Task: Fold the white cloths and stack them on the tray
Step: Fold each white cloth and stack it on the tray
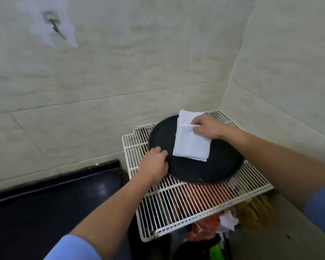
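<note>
A round black tray [204,171] rests on a white wire rack. Folded white cloths [190,145] lie stacked on the tray's far half, a lower one sticking out behind the top one. My right hand [207,126] pinches the far right corner of the top folded cloth. My left hand [155,166] grips the tray's near left rim, fingers curled over the edge.
The wire rack [176,207] sits in a tiled corner, walls close behind and to the right. A black counter [54,203] lies to the left. Bags and clutter [214,231] show beneath the rack.
</note>
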A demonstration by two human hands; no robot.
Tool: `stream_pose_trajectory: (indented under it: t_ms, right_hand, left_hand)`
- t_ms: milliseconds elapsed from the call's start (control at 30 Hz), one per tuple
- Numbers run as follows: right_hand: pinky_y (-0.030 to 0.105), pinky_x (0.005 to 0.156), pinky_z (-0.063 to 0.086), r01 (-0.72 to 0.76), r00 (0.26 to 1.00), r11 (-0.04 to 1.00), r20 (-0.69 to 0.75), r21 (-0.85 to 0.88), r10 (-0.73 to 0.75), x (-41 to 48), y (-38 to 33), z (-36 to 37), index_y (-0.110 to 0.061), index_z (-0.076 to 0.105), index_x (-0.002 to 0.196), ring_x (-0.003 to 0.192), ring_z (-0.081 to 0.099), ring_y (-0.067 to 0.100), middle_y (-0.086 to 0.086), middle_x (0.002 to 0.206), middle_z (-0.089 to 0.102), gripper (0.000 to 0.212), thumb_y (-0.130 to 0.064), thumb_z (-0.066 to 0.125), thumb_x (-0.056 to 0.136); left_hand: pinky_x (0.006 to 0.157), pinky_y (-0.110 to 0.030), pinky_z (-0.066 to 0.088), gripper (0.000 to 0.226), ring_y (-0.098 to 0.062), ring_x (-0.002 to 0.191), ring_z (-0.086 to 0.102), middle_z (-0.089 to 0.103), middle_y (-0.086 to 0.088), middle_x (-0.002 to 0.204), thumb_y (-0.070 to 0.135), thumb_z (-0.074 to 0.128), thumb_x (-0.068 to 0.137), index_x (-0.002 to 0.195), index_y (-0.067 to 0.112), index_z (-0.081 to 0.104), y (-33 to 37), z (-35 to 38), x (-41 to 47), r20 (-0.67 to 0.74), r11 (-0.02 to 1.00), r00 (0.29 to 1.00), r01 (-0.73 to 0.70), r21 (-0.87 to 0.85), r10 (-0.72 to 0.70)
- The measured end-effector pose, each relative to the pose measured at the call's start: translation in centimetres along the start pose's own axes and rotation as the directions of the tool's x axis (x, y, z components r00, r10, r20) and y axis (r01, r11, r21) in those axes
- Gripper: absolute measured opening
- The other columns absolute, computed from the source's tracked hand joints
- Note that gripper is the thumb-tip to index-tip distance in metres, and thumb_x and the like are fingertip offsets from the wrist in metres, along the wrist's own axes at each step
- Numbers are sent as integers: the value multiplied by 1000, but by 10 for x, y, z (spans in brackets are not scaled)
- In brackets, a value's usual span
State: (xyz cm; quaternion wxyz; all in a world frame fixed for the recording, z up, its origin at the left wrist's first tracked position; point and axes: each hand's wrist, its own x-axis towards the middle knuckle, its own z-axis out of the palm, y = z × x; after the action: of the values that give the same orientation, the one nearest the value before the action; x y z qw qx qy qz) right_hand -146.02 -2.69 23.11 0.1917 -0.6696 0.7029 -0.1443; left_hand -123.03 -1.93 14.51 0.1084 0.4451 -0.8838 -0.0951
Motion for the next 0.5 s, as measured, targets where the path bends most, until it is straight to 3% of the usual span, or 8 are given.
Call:
stream_pose_trajectory:
  t_ms: [133,233,300,400,433,500]
  right_hand:
    - [37,84,48,-26,999,993,27,-118,29,30,26,20,-22,62,112,103,57,22,0,117,62,25,-21,52,89]
    - [36,80,47,-27,1000,963,-19,-269,22,35,38,37,-22,55,127,107,56,25,2,124,59,35,-27,49,92]
    - [38,80,45,34,983,903,-147,-428,-106,29,44,47,-20,53,128,110,52,26,4,123,57,37,-28,49,92]
    - [40,82,43,158,857,829,-343,-536,-385,16,47,62,-15,60,122,113,52,30,8,123,58,39,-34,49,89]
    - [40,87,44,215,822,826,-360,-520,-441,12,46,67,-16,60,123,119,51,31,9,128,57,44,-39,45,89]
    - [43,105,35,295,864,834,-242,-467,-441,8,45,78,-18,47,139,140,34,27,8,150,39,61,-53,33,91]
  left_hand:
    - [84,-37,43,23,-24,96,52,56,-6,104,21,47,91,107,12,61,1,14,-5,-65,999,997,31,11,-30]
    - [83,-37,44,23,-24,93,53,57,-6,100,21,46,92,102,10,64,0,20,-10,-123,998,990,66,-8,-67]
    - [84,-38,45,23,-23,93,53,58,-6,100,21,46,93,100,9,65,0,24,-13,-156,997,985,74,-13,-75]
    - [87,-37,45,24,-22,95,53,58,-6,102,21,46,93,99,9,65,1,27,-15,-202,997,976,80,3,-78]
    - [88,-37,45,25,-22,96,53,59,-6,103,22,45,93,99,9,65,1,29,-15,-210,997,974,83,8,-79]
    - [92,-37,45,34,-22,100,53,59,-5,105,28,37,94,100,9,65,1,30,-15,-208,996,975,90,20,-84]
